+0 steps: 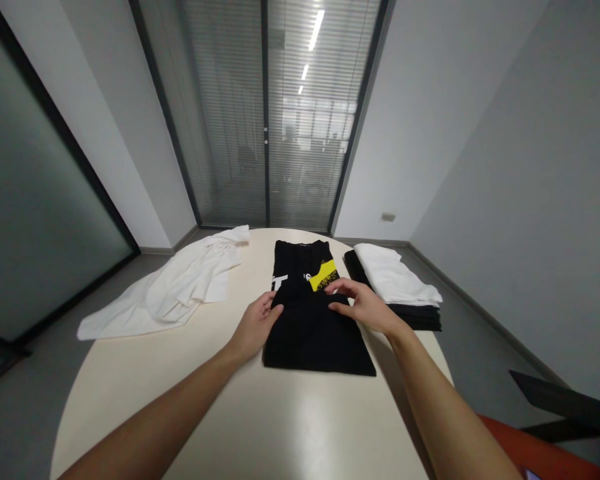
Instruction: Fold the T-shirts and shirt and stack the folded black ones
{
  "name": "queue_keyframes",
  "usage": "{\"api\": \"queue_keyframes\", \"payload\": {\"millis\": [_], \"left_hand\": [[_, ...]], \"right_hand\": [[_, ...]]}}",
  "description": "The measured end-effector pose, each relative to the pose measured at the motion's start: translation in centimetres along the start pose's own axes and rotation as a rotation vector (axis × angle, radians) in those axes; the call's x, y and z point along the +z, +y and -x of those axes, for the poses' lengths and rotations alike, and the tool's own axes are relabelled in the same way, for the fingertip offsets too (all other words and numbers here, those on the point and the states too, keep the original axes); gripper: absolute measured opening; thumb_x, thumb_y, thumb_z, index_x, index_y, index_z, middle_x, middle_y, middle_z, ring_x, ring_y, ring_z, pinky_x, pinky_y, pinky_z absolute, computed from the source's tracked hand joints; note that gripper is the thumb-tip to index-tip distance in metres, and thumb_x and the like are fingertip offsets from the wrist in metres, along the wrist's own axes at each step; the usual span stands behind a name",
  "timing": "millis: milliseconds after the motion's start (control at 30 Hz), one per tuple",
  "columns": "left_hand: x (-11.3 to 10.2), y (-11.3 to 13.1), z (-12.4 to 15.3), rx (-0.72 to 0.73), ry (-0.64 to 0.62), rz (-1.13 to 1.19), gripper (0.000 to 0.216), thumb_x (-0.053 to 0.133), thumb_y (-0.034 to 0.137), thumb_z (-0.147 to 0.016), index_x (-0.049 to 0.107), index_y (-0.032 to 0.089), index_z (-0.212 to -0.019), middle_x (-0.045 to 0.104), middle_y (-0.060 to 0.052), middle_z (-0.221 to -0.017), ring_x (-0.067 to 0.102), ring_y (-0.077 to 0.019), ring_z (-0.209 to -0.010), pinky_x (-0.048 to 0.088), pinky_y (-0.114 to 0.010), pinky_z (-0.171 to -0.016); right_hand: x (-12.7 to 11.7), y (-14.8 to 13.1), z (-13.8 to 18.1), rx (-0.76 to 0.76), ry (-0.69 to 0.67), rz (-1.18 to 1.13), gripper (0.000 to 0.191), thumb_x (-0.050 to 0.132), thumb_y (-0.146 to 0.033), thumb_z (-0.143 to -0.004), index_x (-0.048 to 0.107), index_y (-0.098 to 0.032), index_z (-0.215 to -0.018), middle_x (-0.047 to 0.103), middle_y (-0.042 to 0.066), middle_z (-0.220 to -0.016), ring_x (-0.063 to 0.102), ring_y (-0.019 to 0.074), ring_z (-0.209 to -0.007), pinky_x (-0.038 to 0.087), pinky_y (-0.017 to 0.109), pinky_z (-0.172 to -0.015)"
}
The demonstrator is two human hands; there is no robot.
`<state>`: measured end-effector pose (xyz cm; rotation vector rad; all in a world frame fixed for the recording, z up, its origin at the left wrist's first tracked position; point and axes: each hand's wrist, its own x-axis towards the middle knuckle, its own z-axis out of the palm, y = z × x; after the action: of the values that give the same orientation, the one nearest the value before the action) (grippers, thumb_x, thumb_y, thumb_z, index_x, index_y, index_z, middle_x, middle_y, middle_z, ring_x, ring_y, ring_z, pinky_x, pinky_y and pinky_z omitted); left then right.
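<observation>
A black T-shirt (315, 340) with white lettering and a yellow print lies folded into a narrow strip, its near part turned up over the rest. At the left side of that turned-up part, my left hand (254, 327) has the cloth edge between thumb and fingers. My right hand (364, 305) holds the fold's far edge near the yellow patch, thumb on the near side and fingers beyond it. Some fingertips of both hands are hidden by the cloth.
A loosely spread white garment (180, 283) covers the table's left side and hangs past its edge. To the right sits a stack of a folded white garment (395, 277) on black folded ones (417, 319). The round table (240, 427) has an orange chair (525, 443) at its right.
</observation>
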<state>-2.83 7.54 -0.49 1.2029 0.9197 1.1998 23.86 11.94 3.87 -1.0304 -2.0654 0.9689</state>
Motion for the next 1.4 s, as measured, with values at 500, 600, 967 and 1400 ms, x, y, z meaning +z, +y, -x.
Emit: {"api": "queue_keyframes", "payload": {"millis": [500,600,967,1400], "left_hand": [[-1.0,-3.7,-0.2,0.209,0.041,-0.565,0.071,0.059,0.015,-0.084,0.041,0.023,-0.152,0.049,-0.010,-0.153,0.047,-0.0255,-0.139,0.030,-0.046,-0.121],[-1.1,-4.1,0.0,0.280,0.063,-0.785,0.059,0.058,0.016,-0.085,0.051,0.021,-0.144,0.059,-0.012,-0.140,0.052,-0.0279,-0.132,0.035,-0.050,-0.117],[-2.0,-4.2,-0.4,0.288,0.057,-0.967,0.053,0.042,0.010,-0.091,0.052,0.017,-0.143,0.059,-0.014,-0.137,0.057,-0.0256,-0.127,0.043,-0.044,-0.113],[-1.4,0.6,3.1,0.674,-0.617,-1.196,0.020,0.060,0.028,-0.095,0.068,0.020,-0.111,0.070,-0.007,-0.115,0.063,-0.0216,-0.107,0.050,-0.037,-0.095]], "right_hand": [[1.0,5.2,-0.5,0.111,0.055,0.385,0.056,0.062,-0.020,-0.083,0.051,-0.018,-0.139,0.061,0.015,-0.131,0.060,0.0256,-0.116,0.045,0.044,-0.106],[1.0,5.0,-0.4,0.158,0.036,0.513,0.040,0.066,-0.028,-0.084,0.063,-0.014,-0.121,0.065,0.016,-0.119,0.060,0.0281,-0.113,0.044,0.043,-0.105],[0.8,5.4,-1.0,0.123,0.054,0.463,0.016,0.059,-0.026,-0.091,0.065,-0.018,-0.103,0.069,0.009,-0.107,0.064,0.0226,-0.102,0.047,0.037,-0.096],[1.4,4.8,-0.9,-0.148,0.081,0.504,0.011,0.063,-0.028,-0.091,0.068,-0.022,-0.100,0.071,0.007,-0.105,0.062,0.0239,-0.103,0.046,0.041,-0.097]]}}
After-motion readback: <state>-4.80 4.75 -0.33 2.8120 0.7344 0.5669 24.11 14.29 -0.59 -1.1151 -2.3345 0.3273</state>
